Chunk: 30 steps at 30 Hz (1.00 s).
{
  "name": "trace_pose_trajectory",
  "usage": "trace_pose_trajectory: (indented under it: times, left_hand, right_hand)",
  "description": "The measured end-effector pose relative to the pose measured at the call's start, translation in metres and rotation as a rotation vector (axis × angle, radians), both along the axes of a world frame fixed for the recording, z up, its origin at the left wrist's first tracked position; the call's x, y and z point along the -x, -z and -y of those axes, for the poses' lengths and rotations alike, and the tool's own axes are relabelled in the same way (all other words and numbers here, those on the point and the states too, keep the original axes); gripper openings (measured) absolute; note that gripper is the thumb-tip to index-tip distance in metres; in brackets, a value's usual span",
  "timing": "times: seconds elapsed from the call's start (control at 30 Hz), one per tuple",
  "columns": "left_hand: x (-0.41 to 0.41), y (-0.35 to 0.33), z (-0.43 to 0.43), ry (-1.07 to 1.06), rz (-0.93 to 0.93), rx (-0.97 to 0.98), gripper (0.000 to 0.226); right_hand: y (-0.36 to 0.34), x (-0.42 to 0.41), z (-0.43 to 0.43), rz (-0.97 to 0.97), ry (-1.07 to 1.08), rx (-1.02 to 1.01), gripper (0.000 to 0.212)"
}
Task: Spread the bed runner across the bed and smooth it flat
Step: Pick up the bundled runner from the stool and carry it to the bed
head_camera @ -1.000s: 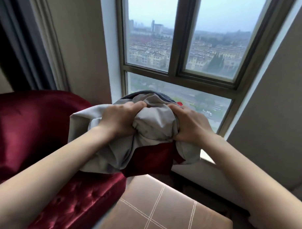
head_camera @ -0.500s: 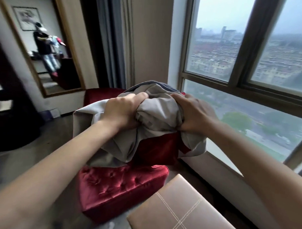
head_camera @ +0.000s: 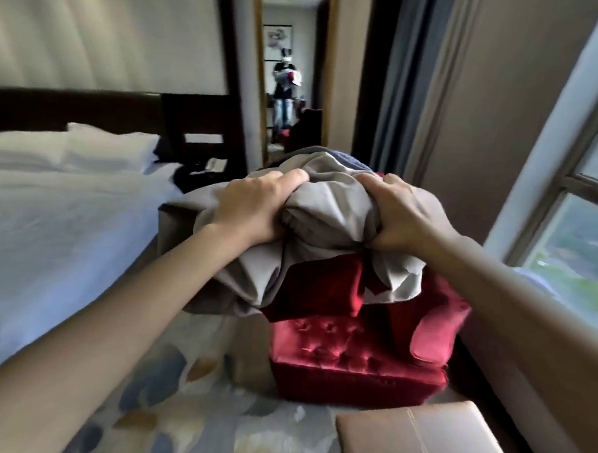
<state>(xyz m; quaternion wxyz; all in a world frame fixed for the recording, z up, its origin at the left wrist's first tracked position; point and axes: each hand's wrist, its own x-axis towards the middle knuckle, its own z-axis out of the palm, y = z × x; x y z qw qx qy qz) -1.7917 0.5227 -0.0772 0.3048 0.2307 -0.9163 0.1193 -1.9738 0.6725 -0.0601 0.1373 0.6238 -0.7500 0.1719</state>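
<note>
Off the side edge of the bed [head_camera: 70,218], above the red chair [head_camera: 354,357], the bed runner [head_camera: 325,207] is a wad, left hand [head_camera: 254,207] and right hand [head_camera: 403,216] each clutching a fistful. Looks soft, light, floppy; I'd hunt for its corners.

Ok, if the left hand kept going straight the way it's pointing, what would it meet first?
The left hand grips the bunched grey runner, so that cloth comes first. Beyond it the line seems to run above the red armchair toward the wall mirror, not the bed, though depth is unclear.
</note>
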Motion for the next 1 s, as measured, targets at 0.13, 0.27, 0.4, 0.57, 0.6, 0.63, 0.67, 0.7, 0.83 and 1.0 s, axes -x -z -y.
trace_pose_trajectory:
  times: [0.13,0.27,0.4,0.57,0.6,0.63,0.67,0.7,0.83,1.0]
  left_hand:
    - [-0.072,-0.001,0.027,-0.119,-0.01,-0.019,0.047]
    - [-0.145,0.0,0.05,-0.235,-0.013,-0.014,0.05]
    - [-0.216,0.006,0.073,-0.336,-0.028,-0.032,0.053]
    - [-0.304,0.016,0.108,-0.43,-0.022,-0.046,0.056]
    - [-0.321,0.017,0.115,-0.443,-0.025,-0.05,0.056]
    - [-0.337,0.017,0.121,-0.453,-0.025,-0.054,0.057]
    - [-0.353,0.016,0.128,-0.46,-0.022,-0.055,0.057]
    - [-0.367,0.015,0.135,-0.464,-0.017,-0.053,0.057]
    - [-0.42,0.008,0.156,-0.501,-0.022,-0.055,0.056]
    - [-0.476,0.013,0.176,-0.556,-0.04,-0.056,0.055]
  right_hand:
    - [-0.001,-0.052,0.053,-0.014,-0.132,0.006,0.095]
    - [-0.001,-0.108,0.104,-0.042,-0.241,0.002,0.093]
    - [0.005,-0.172,0.149,-0.042,-0.327,0.008,0.09]
    - [0.011,-0.255,0.201,-0.035,-0.403,-0.03,0.088]
    - [0.012,-0.272,0.212,-0.038,-0.412,-0.027,0.088]
    - [0.013,-0.287,0.221,-0.041,-0.421,-0.023,0.088]
    - [0.013,-0.302,0.231,-0.04,-0.428,-0.018,0.088]
    - [0.014,-0.316,0.239,-0.035,-0.437,-0.014,0.087]
    - [0.012,-0.368,0.269,-0.03,-0.47,0.012,0.087]
    - [0.012,-0.422,0.301,-0.051,-0.53,0.014,0.087]
